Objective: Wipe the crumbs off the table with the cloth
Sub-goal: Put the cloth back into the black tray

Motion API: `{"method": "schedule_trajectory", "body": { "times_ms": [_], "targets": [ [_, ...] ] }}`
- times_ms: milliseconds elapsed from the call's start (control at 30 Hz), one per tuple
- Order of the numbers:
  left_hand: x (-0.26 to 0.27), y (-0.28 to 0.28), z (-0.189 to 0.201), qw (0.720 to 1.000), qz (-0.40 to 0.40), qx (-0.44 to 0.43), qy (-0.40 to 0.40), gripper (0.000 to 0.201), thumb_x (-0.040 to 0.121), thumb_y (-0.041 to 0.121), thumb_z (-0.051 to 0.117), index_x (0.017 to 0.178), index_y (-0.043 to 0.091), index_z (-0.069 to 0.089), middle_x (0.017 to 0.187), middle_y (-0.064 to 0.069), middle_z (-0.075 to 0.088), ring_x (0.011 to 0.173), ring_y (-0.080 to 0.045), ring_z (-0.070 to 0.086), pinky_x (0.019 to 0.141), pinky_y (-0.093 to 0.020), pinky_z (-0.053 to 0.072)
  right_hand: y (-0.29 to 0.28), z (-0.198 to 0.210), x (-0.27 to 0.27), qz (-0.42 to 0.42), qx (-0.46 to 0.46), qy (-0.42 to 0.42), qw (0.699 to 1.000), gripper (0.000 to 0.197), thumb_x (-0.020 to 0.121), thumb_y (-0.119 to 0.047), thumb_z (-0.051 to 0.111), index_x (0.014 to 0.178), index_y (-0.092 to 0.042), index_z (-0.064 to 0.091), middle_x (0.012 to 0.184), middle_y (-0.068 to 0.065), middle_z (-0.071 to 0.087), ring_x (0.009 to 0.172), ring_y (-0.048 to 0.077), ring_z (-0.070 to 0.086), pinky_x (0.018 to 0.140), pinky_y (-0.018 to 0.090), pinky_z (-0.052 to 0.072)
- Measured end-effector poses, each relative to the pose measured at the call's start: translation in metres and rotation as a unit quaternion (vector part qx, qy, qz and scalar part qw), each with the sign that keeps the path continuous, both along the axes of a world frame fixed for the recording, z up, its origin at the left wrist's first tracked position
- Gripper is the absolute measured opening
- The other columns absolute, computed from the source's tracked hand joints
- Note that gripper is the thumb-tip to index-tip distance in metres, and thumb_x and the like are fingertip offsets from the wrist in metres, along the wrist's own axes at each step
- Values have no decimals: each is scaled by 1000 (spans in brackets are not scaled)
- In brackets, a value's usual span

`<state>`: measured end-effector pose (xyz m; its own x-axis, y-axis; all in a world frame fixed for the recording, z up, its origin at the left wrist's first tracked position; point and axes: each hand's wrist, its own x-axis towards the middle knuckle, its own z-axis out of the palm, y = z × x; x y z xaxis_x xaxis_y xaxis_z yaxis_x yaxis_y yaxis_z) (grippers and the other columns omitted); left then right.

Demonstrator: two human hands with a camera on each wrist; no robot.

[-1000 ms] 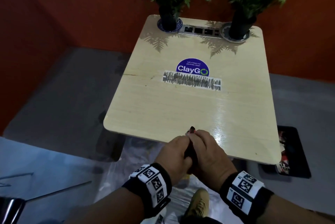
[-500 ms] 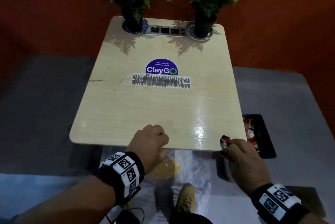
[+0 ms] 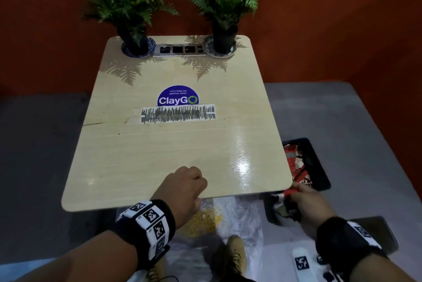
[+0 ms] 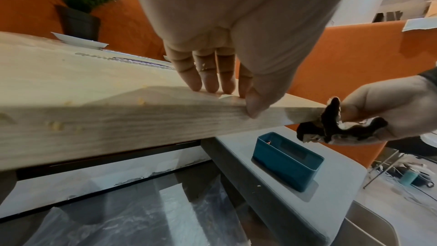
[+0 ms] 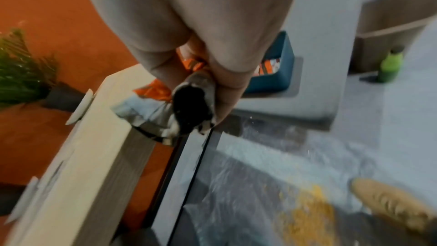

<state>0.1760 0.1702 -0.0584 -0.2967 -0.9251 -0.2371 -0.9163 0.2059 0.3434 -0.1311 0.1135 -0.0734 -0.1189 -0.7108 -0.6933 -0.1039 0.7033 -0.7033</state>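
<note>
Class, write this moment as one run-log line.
left hand: fingers resting on pale wooden table near edge | right hand: grips dark crumpled cloth off table corner | yellow crumbs piled on floor

glossy wood-grain table [image 3: 173, 144], seemingly crinkled cloth [image 4: 335, 128]

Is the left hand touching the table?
Touching. The left wrist view shows the left hand with its fingertips resting on the table near its edge.
</note>
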Motion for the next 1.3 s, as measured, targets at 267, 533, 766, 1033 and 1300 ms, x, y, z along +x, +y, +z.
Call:
{"method": "schedule_trajectory", "body": {
  "times_ms": [267,533,766,1033,1300],
  "targets": [
    [-6,-14,16,997,-39,55,-27,30,84,39,42,90,17,61,106,2,53,95,-24,49,78,-39,46,35,-7,45,-53,90,-184,977,24,86,1,64,105,17,62,94,27,64,87,35,59,68,37,52],
    [-63,-70,24,998,-69,9,-10,25,87,25,49,106,19,64,119,-4,55,103,-29,51,79,-42,49,16,43,29,160,-230,213,936,34,84,-20,71,116,-31,68,106,-8,68,91,9,65,82,30,56],
    [-126,-122,29,990,-130,37,-33,16,75,17,54,90,20,58,106,-3,50,96,-28,46,74,-44,50,-10,30,-5,256,-241,337,873,41,80,-18,68,121,-26,69,119,-1,62,111,16,54,94,18,36],
    [-179,-155,28,980,-128,100,-113,79,76,37,63,144,23,27,149,-10,22,134,-32,22,101,-46,43,-64,0,-69,9,-183,224,957,30,80,-23,67,108,-33,69,93,-3,73,84,19,69,81,36,59],
    [-193,-161,27,979,-87,114,-145,88,84,44,64,152,17,13,161,-10,-2,146,-30,4,114,-36,24,-130,-79,-116,37,-76,265,960,25,80,-36,65,102,-25,67,93,5,72,82,27,69,80,37,57]
  ]
}}
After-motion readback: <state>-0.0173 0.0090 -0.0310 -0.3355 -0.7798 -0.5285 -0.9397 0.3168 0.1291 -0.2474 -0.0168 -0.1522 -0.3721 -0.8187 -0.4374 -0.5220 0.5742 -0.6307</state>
